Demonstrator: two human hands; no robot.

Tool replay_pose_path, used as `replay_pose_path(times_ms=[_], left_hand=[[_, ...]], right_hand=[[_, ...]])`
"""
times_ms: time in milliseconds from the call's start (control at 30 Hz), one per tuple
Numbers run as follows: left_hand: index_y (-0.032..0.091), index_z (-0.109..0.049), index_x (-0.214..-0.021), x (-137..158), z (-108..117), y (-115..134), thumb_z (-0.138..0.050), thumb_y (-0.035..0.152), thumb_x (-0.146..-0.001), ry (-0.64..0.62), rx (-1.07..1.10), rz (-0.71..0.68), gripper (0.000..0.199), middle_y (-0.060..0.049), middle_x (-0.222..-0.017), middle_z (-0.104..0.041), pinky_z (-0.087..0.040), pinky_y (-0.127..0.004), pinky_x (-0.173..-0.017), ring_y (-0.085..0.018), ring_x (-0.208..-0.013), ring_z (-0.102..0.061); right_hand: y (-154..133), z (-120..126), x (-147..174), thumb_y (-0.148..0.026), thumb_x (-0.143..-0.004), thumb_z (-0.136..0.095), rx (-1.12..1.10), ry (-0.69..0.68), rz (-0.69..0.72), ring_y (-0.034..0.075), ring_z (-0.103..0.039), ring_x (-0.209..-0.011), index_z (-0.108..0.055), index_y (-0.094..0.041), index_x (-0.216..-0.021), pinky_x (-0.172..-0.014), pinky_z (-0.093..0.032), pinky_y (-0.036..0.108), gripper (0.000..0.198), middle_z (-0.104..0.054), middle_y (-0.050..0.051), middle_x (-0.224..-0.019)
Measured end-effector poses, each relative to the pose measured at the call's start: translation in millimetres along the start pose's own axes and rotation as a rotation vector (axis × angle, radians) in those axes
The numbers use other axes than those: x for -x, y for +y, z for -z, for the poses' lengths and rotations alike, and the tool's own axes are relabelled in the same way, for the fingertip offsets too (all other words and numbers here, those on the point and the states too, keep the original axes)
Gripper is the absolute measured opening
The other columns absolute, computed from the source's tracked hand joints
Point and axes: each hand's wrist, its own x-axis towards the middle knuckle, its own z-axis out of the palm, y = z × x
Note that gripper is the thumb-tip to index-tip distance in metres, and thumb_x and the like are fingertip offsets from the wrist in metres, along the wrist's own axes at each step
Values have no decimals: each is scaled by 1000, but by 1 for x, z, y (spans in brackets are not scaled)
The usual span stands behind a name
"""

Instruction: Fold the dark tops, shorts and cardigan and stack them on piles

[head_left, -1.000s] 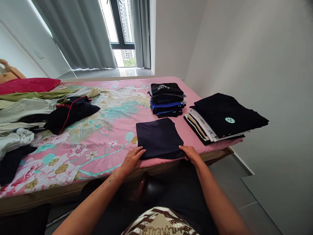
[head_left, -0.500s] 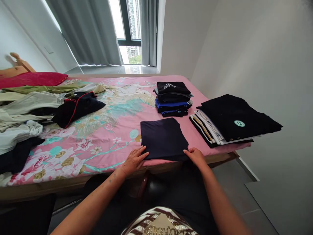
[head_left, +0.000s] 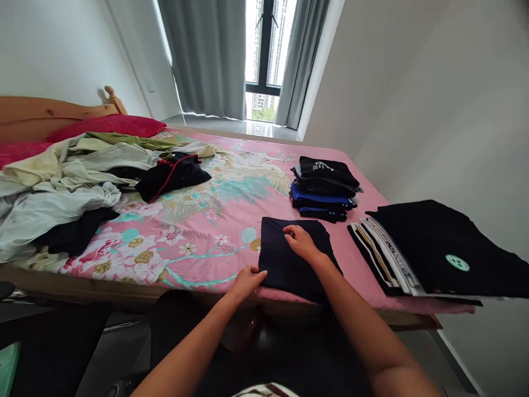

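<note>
A dark navy garment (head_left: 281, 259), folded to a flat square, lies at the front edge of the bed. At its near left corner, my left hand (head_left: 247, 282) pinches the cloth edge between thumb and fingers. Over the middle of the garment is my right hand (head_left: 301, 242), its fingers loosely bent and apart, with nothing in them. Whether its fingertips touch the cloth is hard to tell.
A stack of folded dark and blue clothes (head_left: 324, 190) stands behind the garment. To the right, a larger pile topped by a black shirt (head_left: 430, 242) overhangs the bed edge. Loose clothes (head_left: 82, 182) are heaped at left on the pink floral sheet (head_left: 198, 231).
My right hand has left the garment's near right corner and moved left and forward over its middle. My left hand remains at the near left corner. The view has turned left.
</note>
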Motion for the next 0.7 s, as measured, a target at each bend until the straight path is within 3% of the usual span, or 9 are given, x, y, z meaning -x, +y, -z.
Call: replay_pose_path(times_ms=[167, 367, 467, 567, 700], left_hand=[[17, -61, -82, -6, -1, -6, -72, 21, -58, -36, 236, 62, 27, 0, -62, -65, -46, -24, -58, -19, -67, -64], [18, -61, -76, -7, -3, -8, -68, 11, -52, -147, 449, 157, 25, 4, -53, -58, -43, -23, -49, -15, -53, -57], [18, -61, -69, -7, -8, -4, -63, 11, -55, -162, 500, 155, 16, 2, -57, -60, -44, -23, -51, -16, -58, -59], [18, -59, -67, -3, -14, 0, -60, 12, -57, -118, 519, 137, 12, 2, -61, -62, -43, -22, -49, -15, -60, -60], [19, -55, -80, 6, -19, 11, -59, 16, -64, -66, 683, 262, 17, 3, -65, -61, -26, -17, -32, -10, -43, -56]], right_hand=[[-9, -18, -81, -13, -76, -53, 112, -210, 61, 23, -37, -127, -52, -24, -125, -105, -30, 36, 50, -49, 4, -133], [-6, -38, -142, -5, -57, -58, 160, -506, -4, 22, -54, -111, -51, -22, -127, -89, -43, 29, 73, -56, 6, -125], [-6, -43, -158, -7, -50, -63, 173, -618, -55, 22, -62, -92, -59, -19, -116, -76, -48, 28, 67, -63, 7, -110], [-6, -40, -166, -10, -47, -66, 159, -686, -93, 20, -63, -75, -67, -18, -95, -67, -49, 28, 49, -67, 3, -87], [-1, -30, -165, -9, -47, -65, 80, -700, -119, 17, -62, -66, -69, -19, -81, -61, -48, 24, 35, -66, -1, -70]])
